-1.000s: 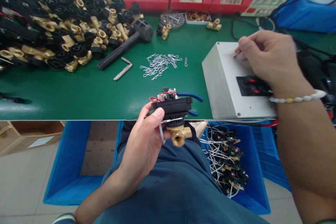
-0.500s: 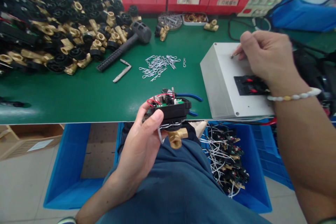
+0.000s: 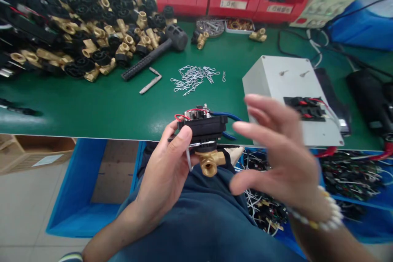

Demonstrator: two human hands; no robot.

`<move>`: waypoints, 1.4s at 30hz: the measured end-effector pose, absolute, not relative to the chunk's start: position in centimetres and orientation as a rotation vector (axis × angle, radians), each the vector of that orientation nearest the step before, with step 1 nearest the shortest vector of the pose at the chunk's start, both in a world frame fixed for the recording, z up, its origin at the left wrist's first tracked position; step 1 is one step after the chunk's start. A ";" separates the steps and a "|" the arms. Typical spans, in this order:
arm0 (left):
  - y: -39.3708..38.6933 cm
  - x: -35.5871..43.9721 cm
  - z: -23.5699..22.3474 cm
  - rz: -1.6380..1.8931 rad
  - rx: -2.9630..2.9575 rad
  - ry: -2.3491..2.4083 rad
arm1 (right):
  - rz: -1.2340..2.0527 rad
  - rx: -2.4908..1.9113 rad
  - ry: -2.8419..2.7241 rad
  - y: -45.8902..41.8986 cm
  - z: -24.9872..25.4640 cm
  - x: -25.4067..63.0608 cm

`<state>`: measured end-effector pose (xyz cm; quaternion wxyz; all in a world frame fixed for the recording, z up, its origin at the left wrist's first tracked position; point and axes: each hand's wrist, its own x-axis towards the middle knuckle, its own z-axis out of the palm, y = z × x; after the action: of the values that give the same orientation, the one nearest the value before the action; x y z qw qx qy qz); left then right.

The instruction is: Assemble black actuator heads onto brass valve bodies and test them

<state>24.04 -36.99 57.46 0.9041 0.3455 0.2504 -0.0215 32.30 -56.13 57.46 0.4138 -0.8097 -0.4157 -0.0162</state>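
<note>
Across a green worktable [image 3: 101,108], seen from the head, brass fittings [image 3: 98,32] were heaped at the left and a grey box [image 3: 284,84] was set at the right. At the near edge a black case [image 3: 204,127] was held by the left hand [image 3: 166,159], thumb and fingers pressed around it. Beneath, a brass valve [image 3: 218,158] was already joined; red wires [image 3: 177,115] were uncovered on top, so the piece looked unfinished. The right hand [image 3: 279,151], blurred, was held apart nearby, fingers spread, nothing gripped.

The housing [image 3: 205,127] is black, its fitting [image 3: 210,163] gold.
</note>
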 end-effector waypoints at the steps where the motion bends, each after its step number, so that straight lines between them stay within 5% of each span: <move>1: -37.0 24.0 57.5 -0.045 0.708 0.511 | -0.042 -1.977 -1.106 -55.2 56.8 31.2; 10: -37.3 24.0 57.6 -0.038 0.695 0.481 | -0.038 -1.679 -0.965 -52.8 54.3 29.8; 42: -37.3 24.1 57.8 -0.033 0.675 0.497 | 0.028 -1.733 -0.925 -53.0 54.7 29.9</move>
<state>24.07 -37.26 57.84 0.9133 0.3276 0.2414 -0.0160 29.85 -52.95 54.68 0.5551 -0.7338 -0.3915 0.0117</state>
